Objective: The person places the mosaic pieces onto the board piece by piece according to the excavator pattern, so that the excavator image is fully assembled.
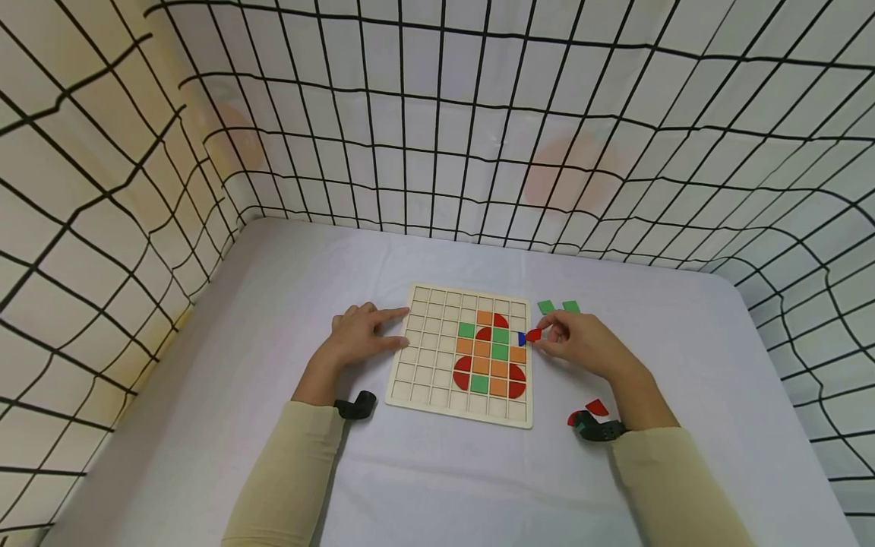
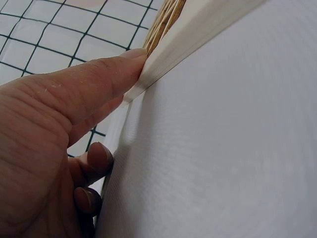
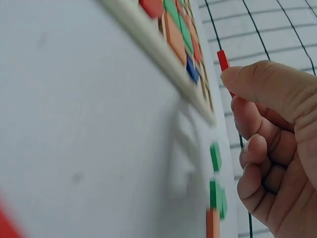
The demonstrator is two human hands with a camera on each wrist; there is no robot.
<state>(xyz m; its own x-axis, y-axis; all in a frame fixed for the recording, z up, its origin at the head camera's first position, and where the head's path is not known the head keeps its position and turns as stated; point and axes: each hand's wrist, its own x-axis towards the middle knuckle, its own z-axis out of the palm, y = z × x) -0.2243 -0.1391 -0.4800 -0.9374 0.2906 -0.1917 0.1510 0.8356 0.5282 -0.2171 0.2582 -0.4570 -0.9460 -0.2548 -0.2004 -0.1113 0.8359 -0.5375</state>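
Note:
A cream wooden grid board [image 1: 413, 372] lies on the white table, its right half partly filled with orange, green and red tiles. My left hand [image 1: 358, 334] touches the board's left edge with thumb and index finger extended; in the left wrist view the thumb [image 2: 106, 79] presses against the board's side. Between thumb and index finger, my right hand [image 1: 581, 342] pinches a red curved-edged tile [image 1: 533, 335] over the board's right edge. The right wrist view shows that red tile [image 3: 223, 60] edge-on, above the board. Near it, a blue piece [image 1: 522, 339] sits in a right-hand cell.
Green tiles [image 1: 545, 307] lie beyond the board's upper right corner, partly behind my right hand. An orange tile [image 3: 213, 223] shows near them in the right wrist view. Loose red tiles [image 1: 597, 408] lie beside the right wrist camera. Black wire mesh [image 1: 437, 99] surrounds the table.

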